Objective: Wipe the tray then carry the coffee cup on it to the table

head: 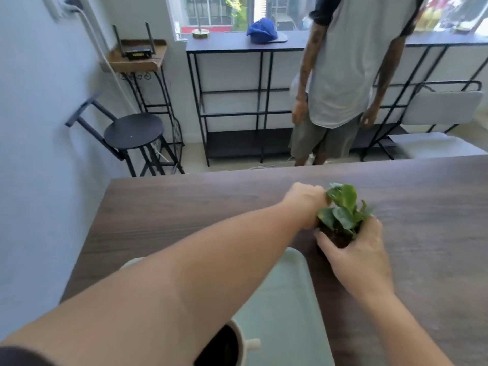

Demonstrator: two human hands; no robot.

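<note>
A pale green tray (285, 299) lies on the dark wooden table (184, 207) close to me, partly covered by my left forearm. A white coffee cup (241, 344) with dark coffee stands on the tray's near end, its handle pointing right. Both hands hold a small potted plant (342, 212) just beyond the tray's far right corner. My left hand (306, 202) grips the pot's left side and my right hand (356, 252) wraps its near right side. The pot itself is mostly hidden by my fingers.
Another person (340, 75) stands beyond the table's far edge, in front of a black metal shelf unit (232, 101) with a blue cap (264, 31). A black stool (133, 133) and a small stand with a router (137, 52) are at the left wall. A grey chair (441, 109) is at the right.
</note>
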